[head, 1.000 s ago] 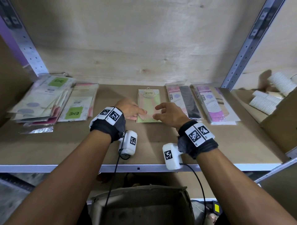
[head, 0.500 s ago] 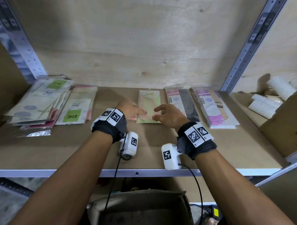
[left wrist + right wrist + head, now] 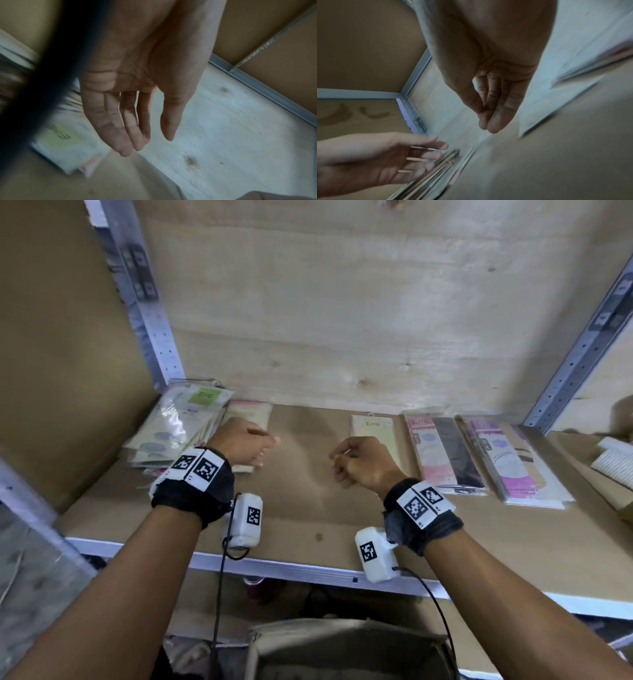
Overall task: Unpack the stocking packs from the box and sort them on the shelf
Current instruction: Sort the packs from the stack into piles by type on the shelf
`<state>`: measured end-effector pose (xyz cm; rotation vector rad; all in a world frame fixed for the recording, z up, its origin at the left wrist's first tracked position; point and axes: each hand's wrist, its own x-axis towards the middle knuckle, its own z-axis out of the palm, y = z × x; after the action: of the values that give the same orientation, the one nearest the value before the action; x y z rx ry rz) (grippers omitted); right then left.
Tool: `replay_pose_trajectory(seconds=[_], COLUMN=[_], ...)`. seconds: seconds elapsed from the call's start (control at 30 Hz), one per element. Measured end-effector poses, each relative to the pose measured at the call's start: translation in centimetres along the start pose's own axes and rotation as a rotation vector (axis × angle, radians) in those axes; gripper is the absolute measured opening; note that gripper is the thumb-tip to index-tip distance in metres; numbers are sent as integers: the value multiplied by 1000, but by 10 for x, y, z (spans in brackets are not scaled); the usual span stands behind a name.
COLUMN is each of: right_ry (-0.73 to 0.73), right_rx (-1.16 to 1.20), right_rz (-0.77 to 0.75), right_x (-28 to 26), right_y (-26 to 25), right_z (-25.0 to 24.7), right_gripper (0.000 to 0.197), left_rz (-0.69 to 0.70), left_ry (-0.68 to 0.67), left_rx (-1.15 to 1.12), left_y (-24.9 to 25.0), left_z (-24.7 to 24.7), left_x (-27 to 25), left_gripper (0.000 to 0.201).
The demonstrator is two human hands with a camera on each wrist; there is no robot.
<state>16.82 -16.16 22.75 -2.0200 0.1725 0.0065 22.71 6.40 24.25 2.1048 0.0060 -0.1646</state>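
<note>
Item: shelf (image 3: 301, 508), brown board on a grey metal frame with a pale plywood back, bearing stocking packs in groups judged to be sorted by kind: a fanned heap of green-label packs (image 3: 178, 426) at far left, a single iridescent pack (image 3: 373, 436) mid-shelf, a pink-and-black pack (image 3: 442, 453) and a purple pack (image 3: 507, 460) to its right. Item: box (image 3: 346, 648), open, below the shelf's front edge, contents not discernible. Item: left hand (image 3: 241, 445) and right hand (image 3: 363, 462), both empty, fingers relaxed and loosely bent, hovering above bare board apart from every pack.
</note>
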Motion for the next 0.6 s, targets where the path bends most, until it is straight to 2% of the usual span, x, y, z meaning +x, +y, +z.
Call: replay_pose_trajectory(seconds=[0.13, 0.23, 0.3, 0.43, 0.5, 0.6], right_ry=[-146, -208, -209, -175, -170, -185], right_rx=[4, -97, -122, -265, -318, -388], right_rz=[37, 50, 77, 118, 120, 135], right_x=[22, 43, 59, 84, 92, 97], right_y=[-29, -51, -62, -68, -65, -61], right_z=[60, 100, 121, 147, 149, 144], right_gripper=[10, 10, 23, 74, 81, 78], left_rz=[-31, -45, -58, -64, -72, -84], left_ry=[82, 120, 134, 149, 166, 186], left_rx=[-8, -32, -33, -55, -41, -68], left_y=[-18, -30, -35, -45, -48, -50], left_z=[-44, -69, -81, -99, -102, -104], left_x=[-9, -15, -20, -29, -31, -34], left_gripper=[21, 19, 12, 9, 10, 9])
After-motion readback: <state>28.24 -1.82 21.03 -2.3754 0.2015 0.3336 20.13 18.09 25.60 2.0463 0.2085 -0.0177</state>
